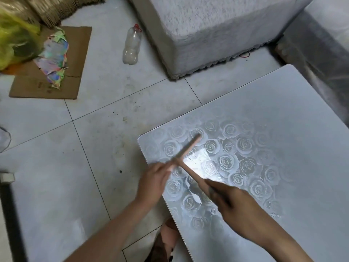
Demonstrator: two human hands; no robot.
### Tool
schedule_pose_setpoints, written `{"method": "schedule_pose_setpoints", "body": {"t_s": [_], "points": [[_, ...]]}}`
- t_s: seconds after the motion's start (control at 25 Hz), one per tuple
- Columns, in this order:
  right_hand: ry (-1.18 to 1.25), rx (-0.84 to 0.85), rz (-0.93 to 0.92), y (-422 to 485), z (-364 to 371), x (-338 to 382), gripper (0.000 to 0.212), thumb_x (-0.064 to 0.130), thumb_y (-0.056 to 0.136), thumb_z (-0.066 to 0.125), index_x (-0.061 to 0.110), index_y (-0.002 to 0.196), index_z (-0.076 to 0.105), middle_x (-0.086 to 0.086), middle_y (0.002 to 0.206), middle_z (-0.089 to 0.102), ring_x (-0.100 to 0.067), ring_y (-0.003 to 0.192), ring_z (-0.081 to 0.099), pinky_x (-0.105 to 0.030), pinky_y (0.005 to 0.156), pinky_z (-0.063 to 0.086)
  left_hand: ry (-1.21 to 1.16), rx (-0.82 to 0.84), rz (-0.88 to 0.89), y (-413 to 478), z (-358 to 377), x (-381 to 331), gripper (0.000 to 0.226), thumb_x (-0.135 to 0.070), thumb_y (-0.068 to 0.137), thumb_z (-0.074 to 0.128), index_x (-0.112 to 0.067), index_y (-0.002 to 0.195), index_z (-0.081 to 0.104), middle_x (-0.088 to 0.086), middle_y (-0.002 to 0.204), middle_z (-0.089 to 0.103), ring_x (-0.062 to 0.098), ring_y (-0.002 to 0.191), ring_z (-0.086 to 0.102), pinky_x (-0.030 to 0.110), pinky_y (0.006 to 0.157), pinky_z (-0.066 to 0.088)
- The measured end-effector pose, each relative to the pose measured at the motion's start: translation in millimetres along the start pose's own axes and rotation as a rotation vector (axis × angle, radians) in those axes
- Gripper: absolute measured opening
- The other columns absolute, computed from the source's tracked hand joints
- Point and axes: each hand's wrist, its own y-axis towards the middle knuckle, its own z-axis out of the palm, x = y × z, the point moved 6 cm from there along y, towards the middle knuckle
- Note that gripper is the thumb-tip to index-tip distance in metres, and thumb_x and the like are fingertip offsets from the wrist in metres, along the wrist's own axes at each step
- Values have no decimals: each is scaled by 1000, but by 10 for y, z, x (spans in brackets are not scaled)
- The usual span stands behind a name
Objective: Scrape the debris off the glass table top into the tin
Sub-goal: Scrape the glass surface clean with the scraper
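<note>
The glass table top (283, 118), printed with pale roses, fills the lower right. My left hand (153, 183) hovers over its near-left edge, gripping a thin wooden stick (187, 150) that points up and right. My right hand (229, 200) holds a second wooden stick (192, 175) that points up and left. The two sticks cross above the glass. Small whitish scraps of debris (196, 198) lie on the glass between my hands. No tin is in view. Both hands are motion-blurred.
A grey fabric-covered block (207, 31) stands beyond the table. An empty plastic bottle (132, 44) lies on the tiled floor. Flat cardboard (56, 72) carries crumpled colourful paper (54, 57) and a yellow bag (13, 40). A dark ledge (321, 59) runs at right.
</note>
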Motion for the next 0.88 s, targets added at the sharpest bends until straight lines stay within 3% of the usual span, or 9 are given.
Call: {"method": "schedule_pose_setpoints", "body": {"t_s": [0.12, 0.24, 0.36, 0.56, 0.68, 0.76, 0.8, 0.88], "points": [[-178, -24, -80, -227, -109, 54, 35, 35, 99, 35, 50, 130, 44, 5, 76, 52, -12, 64, 38, -23, 74, 45, -227, 159, -98, -232, 140, -113, 30, -23, 92, 60, -18, 121, 66, 0, 98, 66, 18, 89, 63, 34, 78, 53], [-148, -1, -207, 10, 27, 378, 39, 30, 100, 36, 41, 137, 41, -1, 76, 47, -17, 69, 40, -32, 76, 41, -100, -44, -205, -179, -161, 172, 23, -16, 92, 60, -12, 113, 69, 3, 102, 67, 22, 90, 65, 29, 78, 49], [9, 23, -146, 263, 190, 347, 33, 23, 100, 37, 28, 129, 51, 0, 82, 50, -21, 75, 43, -32, 77, 42, 55, -94, -212, -92, -278, 350, 24, -9, 91, 61, -9, 114, 69, 7, 97, 69, 29, 85, 64, 33, 73, 49], [30, 42, 51, -419, 39, -438, 38, 32, 100, 40, 51, 132, 45, 24, 83, 58, 4, 71, 48, -15, 79, 44, -93, -24, -130, -472, 257, -306, 31, -12, 86, 65, -13, 117, 68, 3, 87, 67, 22, 75, 63, 31, 67, 53], [-17, 15, 152, -830, -115, -542, 43, 32, 98, 42, 62, 128, 41, 26, 95, 64, 2, 83, 56, -12, 83, 44, -258, 180, -150, -645, 626, -746, 28, -18, 89, 63, -21, 117, 68, 0, 89, 66, 17, 79, 62, 33, 71, 53], [-20, 4, 34, -907, -183, -416, 50, 30, 98, 42, 68, 129, 33, 16, 106, 69, -6, 101, 61, -15, 88, 43, -289, 186, -160, -591, 616, -879, 22, -19, 91, 61, -21, 111, 70, 0, 91, 68, 17, 82, 63, 28, 76, 50], [-9, 11, -55, -850, -175, -323, 51, 29, 99, 40, 64, 134, 30, 8, 109, 69, -11, 102, 60, -19, 89, 44, -276, 108, -178, -518, 527, -815, 20, -16, 91, 62, -18, 108, 72, 1, 92, 69, 17, 83, 63, 24, 77, 48], [55, -4, -126, -604, -137, -229, 42, 25, 100, 39, 44, 138, 42, -2, 105, 69, -16, 95, 62, -24, 88, 45, -204, -16, -217, -356, 321, -558, 18, -11, 89, 65, -13, 105, 73, 3, 92, 71, 18, 83, 64, 26, 77, 48]]}}
